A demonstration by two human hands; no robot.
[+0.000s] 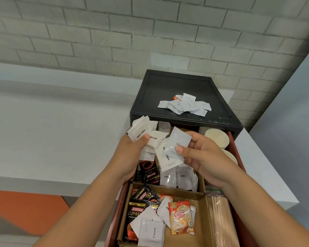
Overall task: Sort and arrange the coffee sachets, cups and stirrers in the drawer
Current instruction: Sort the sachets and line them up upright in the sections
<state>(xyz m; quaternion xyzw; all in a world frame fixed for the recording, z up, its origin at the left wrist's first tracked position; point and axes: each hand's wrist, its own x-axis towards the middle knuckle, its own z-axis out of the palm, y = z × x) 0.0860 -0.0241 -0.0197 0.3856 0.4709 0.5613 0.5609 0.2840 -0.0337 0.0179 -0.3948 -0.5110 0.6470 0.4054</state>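
The drawer (112,227), dark red and pulled out toward the person, sits under a black cabinet (182,86) on a white counter (61,131). Cardboard dividers (168,190) split it into compartments. Down the right side lies a bundle of wooden stirrers (219,220), long axis running front to back, and beyond them stand paper cups (217,138) with open mouths up.

The near compartment holds a jumble: black Kopiko sachets (136,211), a Coffee-mate sachet (181,217) and a white Cream sachet (152,232). The next compartment back holds white Coffee sachets (177,177) on end. A loose pile of white sachets (185,105) lies on the cabinet top.

Both hands hover over the drawer's middle. The left hand (130,157) grips a fan of White Sugar sachets (141,131), thumb pressed across them. The right hand (203,157) pinches a single cream packet (178,141) between thumb and fingertips, just beside the fan and overlapping it.

That packet's long axis leans up and to the right, its free end pointing away from the person toward the cabinet. The pile on top lies straight ahead of the right hand and well apart from it, and the right hand is the nearer. The likely next move is a forward reach to drop the packet there.
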